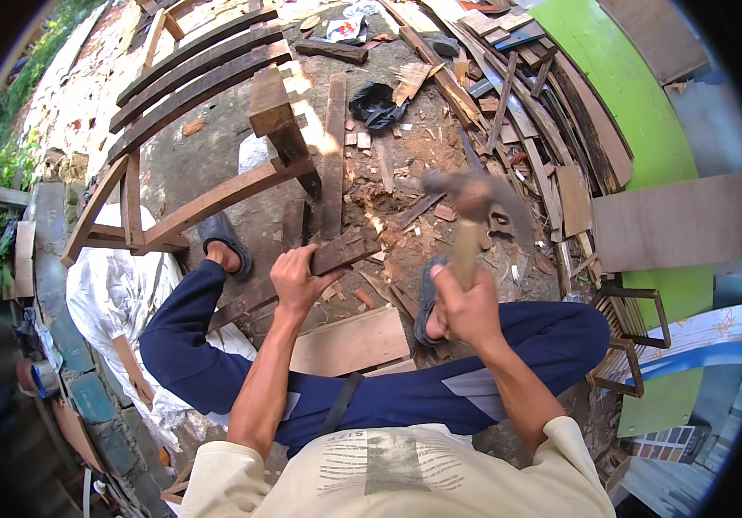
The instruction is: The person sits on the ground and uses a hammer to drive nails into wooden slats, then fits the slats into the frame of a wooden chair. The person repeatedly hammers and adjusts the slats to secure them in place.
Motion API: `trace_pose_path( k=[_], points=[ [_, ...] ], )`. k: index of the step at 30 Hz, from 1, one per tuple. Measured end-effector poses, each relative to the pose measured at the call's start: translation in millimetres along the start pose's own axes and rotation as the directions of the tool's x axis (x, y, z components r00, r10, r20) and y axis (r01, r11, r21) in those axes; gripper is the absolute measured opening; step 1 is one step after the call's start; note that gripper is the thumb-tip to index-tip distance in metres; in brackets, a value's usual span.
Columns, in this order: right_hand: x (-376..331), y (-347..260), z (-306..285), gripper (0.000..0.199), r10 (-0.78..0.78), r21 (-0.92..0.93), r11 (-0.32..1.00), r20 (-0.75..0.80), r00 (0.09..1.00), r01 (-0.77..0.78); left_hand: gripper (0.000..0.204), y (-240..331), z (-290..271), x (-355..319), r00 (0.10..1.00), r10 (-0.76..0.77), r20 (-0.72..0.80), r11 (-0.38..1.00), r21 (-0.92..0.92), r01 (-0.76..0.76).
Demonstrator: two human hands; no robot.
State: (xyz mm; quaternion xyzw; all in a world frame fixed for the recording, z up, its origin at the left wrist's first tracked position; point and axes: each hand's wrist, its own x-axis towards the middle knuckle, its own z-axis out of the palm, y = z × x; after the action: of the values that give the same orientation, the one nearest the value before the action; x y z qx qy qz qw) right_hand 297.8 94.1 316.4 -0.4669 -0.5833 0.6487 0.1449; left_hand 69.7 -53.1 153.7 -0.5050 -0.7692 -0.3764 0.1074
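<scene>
We obs. L hand wrapped round dark-brown long wooden bar, axis near-L to far-R; R hand fisted round tan wood-handled hammer, blurred head fwd.

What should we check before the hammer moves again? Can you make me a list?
1. Right hand closed around the hammer's handle: ok.
2. Left hand gripping the dark wooden bar: ok.
3. Hammer head apart from the left hand: ok, there's a gap in this view.
4. Hands covered: not ok, both are bare.
5. Ground tidy: not ok, scraps lie about.
6. Wooden bar steady: cannot tell from one picture.
</scene>
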Motion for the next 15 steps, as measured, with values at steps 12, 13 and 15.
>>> trace_pose_path(
  k=[12,13,15],
  points=[
    [-3,-59,-16,0.024,-0.231,0.229,0.934,-0.194,0.954,0.273,0.062,-6,-3,-14,0.999,0.009,0.039,0.999,0.039,-0.010],
    [-4,-51,-10,0.023,-0.197,0.148,0.964,-0.149,0.969,0.219,0.062,-4,-2,-12,0.999,0.007,0.037,1.000,0.028,-0.008],
    [-3,-25,-3,0.023,-0.116,-0.023,0.993,-0.076,0.990,0.115,0.063,3,3,-7,1.000,0.012,0.025,1.000,0.025,-0.013]
  ],
)
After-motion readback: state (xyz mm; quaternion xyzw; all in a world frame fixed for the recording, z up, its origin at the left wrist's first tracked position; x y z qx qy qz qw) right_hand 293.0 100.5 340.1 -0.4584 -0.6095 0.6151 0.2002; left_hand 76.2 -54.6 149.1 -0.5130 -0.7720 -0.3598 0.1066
